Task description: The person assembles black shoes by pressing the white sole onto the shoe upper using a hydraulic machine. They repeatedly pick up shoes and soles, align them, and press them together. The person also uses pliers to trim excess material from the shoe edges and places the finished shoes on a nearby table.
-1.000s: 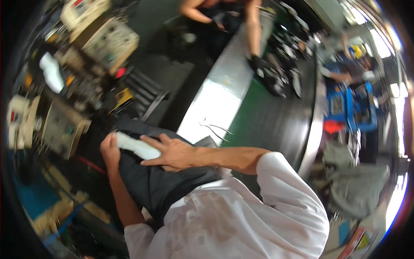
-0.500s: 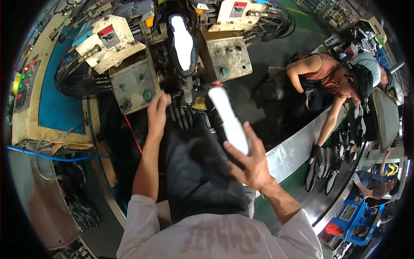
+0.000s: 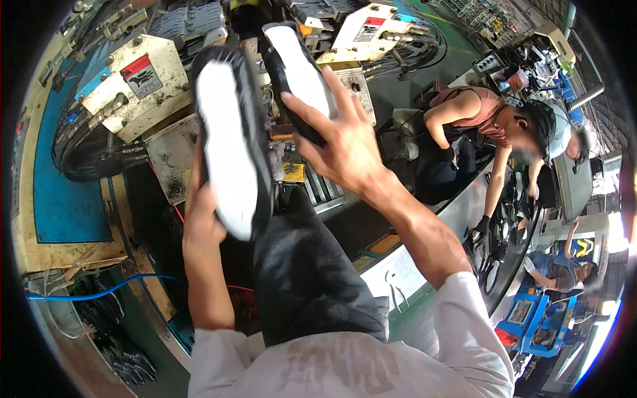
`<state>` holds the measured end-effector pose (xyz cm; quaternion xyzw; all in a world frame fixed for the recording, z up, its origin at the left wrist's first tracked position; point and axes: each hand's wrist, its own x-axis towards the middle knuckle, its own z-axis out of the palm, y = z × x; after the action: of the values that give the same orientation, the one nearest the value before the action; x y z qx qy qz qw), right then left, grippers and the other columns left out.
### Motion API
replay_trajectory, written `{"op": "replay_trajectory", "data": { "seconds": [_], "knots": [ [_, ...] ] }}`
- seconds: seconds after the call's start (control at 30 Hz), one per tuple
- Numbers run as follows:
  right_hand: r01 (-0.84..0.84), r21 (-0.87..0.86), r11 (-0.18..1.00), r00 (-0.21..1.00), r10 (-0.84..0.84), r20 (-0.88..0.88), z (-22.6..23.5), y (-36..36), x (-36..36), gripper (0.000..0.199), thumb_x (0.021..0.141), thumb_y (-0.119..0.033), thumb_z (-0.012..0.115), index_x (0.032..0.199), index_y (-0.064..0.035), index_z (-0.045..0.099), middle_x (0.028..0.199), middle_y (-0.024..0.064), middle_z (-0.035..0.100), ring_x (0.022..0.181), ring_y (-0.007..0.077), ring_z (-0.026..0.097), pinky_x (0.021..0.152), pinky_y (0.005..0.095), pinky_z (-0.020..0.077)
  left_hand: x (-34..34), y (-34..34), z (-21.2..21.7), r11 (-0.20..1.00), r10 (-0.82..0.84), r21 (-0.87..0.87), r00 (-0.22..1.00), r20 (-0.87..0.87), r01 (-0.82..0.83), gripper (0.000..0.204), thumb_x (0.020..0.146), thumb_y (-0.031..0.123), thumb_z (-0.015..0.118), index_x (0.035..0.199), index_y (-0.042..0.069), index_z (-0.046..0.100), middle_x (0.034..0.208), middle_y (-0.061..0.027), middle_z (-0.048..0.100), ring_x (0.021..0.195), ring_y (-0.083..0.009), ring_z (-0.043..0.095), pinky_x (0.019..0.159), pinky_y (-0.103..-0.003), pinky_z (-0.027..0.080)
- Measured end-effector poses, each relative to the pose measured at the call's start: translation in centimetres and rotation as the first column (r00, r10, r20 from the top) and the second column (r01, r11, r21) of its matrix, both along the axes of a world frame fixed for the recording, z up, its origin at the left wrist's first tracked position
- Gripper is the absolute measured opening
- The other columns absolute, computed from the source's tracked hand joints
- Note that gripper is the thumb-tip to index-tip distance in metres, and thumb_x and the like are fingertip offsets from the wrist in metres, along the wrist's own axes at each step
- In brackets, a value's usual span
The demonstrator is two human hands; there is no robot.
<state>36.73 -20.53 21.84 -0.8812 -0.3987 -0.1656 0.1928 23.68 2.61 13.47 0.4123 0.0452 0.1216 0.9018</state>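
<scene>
Shoes, soles up, sit one in each hand: left hand fingers wrap left shoe, right hand fingers spread under right shoe, so firm grips seem wise near the press.

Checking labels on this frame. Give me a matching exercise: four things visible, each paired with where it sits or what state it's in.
1. left hand
2. right hand
3. blue cable
4. co-worker's gloved hand

a. lower left, beside the machine
b. grips the nearer white-soled shoe
c. on the conveyor at right
d. holds the farther shoe up by the press

Pairs: 1-b, 2-d, 3-a, 4-c
</scene>
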Motion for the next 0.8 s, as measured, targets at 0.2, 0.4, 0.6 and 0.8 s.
{"op": "replay_trajectory", "data": {
  "seconds": [0.2, 0.4, 0.6, 0.8],
  "knots": [
    [0.111, 0.01, 0.994, 0.991, -0.11, -0.077, -6.0, 6.4, 3.3, 0.074, 0.09, -0.029, 0.081, 0.158, -0.0395, 0.056, 0.168, 0.0346, 0.03, 0.13, 0.0594, 0.054, 0.109, 0.0605, 0.0524, -14.4, -2.1, -2.5, 0.993, 0.09, -0.069, 0.986, -0.14, -0.101, 0.103, 0.094, 0.081, 0.058, 0.154, -0.001, 0.045, 0.107, -0.0304, 0.072, 0.084, -0.0433, 0.076, 0.075, -0.056, 0.065],
    [0.064, 0.061, 0.996, 0.991, -0.071, 0.118, -7.3, 7.7, 3.7, 0.072, 0.091, -0.031, 0.079, 0.159, -0.0316, 0.056, 0.166, 0.0364, 0.032, 0.14, 0.058, 0.046, 0.117, 0.0612, 0.0432, -19.1, -3.2, -4.0, 0.963, 0.195, -0.113, 0.924, -0.328, -0.243, 0.083, 0.1, 0.062, 0.06, 0.159, 0.006, 0.042, 0.119, -0.0258, 0.069, 0.092, -0.0416, 0.076, 0.078, -0.058, 0.066],
    [-0.05, 0.022, 0.999, 0.962, 0.042, 0.271, -8.4, 6.6, 4.2, 0.081, 0.088, -0.022, 0.08, 0.162, -0.0119, 0.05, 0.165, 0.0309, 0.039, 0.155, 0.0492, 0.035, 0.129, 0.0588, 0.0282, -20.1, -6.0, -4.3, 0.983, 0.138, -0.068, 0.937, -0.321, -0.168, 0.079, 0.102, 0.049, 0.062, 0.169, 0.021, 0.033, 0.153, -0.0191, 0.052, 0.129, -0.0419, 0.062, 0.093, -0.066, 0.062],
    [-0.031, 0.018, 0.999, 0.944, 0.023, 0.329, -8.4, 7.6, 5.2, 0.065, 0.094, -0.022, 0.066, 0.157, -0.0064, 0.054, 0.158, 0.033, 0.048, 0.151, 0.0489, 0.043, 0.129, 0.0568, 0.0301, -18.6, -7.1, -4.3, 0.994, 0.099, 0.091, 0.911, -0.401, -0.068, 0.09, 0.1, 0.041, 0.06, 0.172, 0.001, 0.024, 0.164, -0.0194, 0.047, 0.146, -0.034, 0.053, 0.121, -0.045, 0.044]
  ]
}}
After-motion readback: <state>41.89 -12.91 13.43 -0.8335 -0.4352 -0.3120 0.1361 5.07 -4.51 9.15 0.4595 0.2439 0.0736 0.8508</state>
